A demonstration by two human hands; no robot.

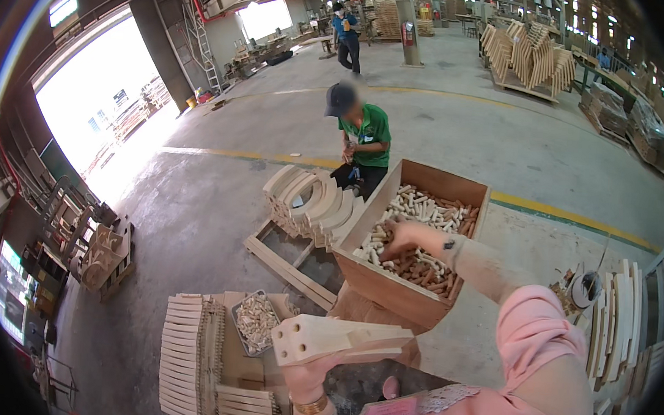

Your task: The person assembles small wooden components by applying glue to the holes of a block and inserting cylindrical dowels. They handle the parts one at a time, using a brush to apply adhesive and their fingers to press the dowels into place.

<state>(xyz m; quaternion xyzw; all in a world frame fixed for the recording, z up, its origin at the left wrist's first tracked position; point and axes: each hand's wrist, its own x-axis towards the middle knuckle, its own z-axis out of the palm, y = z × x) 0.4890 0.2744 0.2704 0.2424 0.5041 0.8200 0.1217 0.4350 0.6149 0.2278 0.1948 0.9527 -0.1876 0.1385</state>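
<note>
Pale wood [343,336] in your left hand [305,381], lying sideways, holed end pointing left; your right hand [401,237] dips into dowels [421,208], can't tell its grip!

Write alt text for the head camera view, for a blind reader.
A person in pink has their right hand in a wooden box of pale and brown pegs, while their left hand holds a pale wooden piece with holes. Nearby on the workshop floor, a co-worker in green is beside stacked curved wooden parts.
</note>
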